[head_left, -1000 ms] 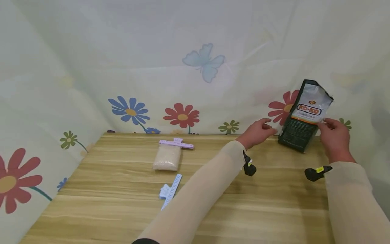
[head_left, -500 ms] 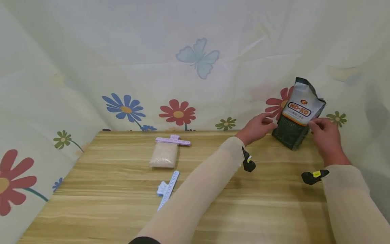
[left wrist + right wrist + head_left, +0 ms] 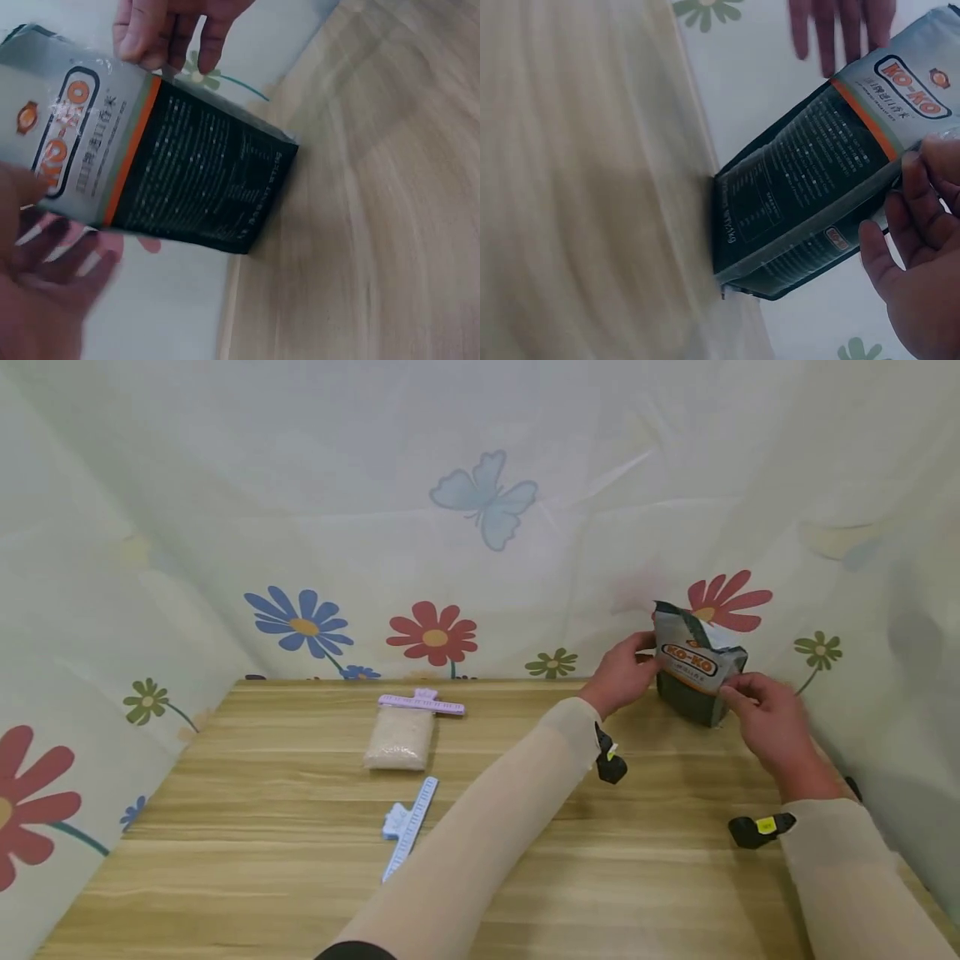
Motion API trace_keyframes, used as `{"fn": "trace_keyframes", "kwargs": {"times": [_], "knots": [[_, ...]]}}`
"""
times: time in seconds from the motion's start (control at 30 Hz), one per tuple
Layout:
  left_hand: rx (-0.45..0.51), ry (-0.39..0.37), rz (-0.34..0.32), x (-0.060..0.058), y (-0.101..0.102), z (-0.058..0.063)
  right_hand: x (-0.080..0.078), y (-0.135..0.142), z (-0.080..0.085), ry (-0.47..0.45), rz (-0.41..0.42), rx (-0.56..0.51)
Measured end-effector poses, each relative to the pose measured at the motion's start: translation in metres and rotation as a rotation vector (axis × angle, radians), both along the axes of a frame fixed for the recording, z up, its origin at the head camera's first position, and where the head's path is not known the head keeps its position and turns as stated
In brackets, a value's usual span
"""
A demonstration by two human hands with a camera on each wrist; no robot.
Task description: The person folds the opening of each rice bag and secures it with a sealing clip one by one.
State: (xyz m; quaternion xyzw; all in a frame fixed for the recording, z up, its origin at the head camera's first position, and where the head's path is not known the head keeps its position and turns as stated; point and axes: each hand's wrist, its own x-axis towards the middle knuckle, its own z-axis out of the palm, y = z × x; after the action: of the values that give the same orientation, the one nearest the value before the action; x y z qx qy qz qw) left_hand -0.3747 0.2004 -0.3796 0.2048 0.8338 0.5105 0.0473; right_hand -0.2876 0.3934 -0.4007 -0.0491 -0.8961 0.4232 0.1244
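At the back right of the table stands a dark green and silver KO-KO rice bag point(image 3: 693, 668), its crumpled top open. The bag leans in the head view, with its base at the table. My right hand point(image 3: 772, 722) pinches its right side edge between thumb and fingers; the right wrist view shows this right hand point(image 3: 922, 247) at the orange stripe. My left hand point(image 3: 621, 675) is at the bag's left edge, and its fingers point(image 3: 847, 30) extend fairly straight there. In the left wrist view the printed front of the bag point(image 3: 202, 165) faces the camera.
A clear bag of white grains point(image 3: 401, 739) lies at the back left, with a purple sealing clip point(image 3: 422, 703) across its top. Nearer lies a blue sealing clip point(image 3: 408, 827), close to the left sleeve. A flowered curtain point(image 3: 487, 593) borders the wooden table point(image 3: 247, 810).
The rice bag has moved left, and its top has tipped down and toward me. My right hand has followed, moving left and lower. The left hand stays at the bag's left side.
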Motion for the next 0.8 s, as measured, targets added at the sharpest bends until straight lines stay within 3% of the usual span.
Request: {"fn": "trace_keyframes", "kwargs": {"times": [0.17, 0.3, 0.57, 0.8], "knots": [[-0.03, 0.138, 0.056, 0.001, 0.0, -0.002, 0.007, -0.004, -0.005, 0.053, 0.019, -0.002], [-0.03, 0.195, 0.051, 0.003, -0.002, -0.003, 0.011, -0.006, -0.008, 0.073, 0.003, -0.044], [0.001, 0.198, 0.079, 0.013, -0.004, 0.002, 0.021, -0.018, -0.008, 0.138, -0.006, -0.244], [0.04, 0.186, 0.02, 0.019, -0.016, 0.007, 0.026, -0.026, -0.008, 0.198, 0.022, -0.418]]}}
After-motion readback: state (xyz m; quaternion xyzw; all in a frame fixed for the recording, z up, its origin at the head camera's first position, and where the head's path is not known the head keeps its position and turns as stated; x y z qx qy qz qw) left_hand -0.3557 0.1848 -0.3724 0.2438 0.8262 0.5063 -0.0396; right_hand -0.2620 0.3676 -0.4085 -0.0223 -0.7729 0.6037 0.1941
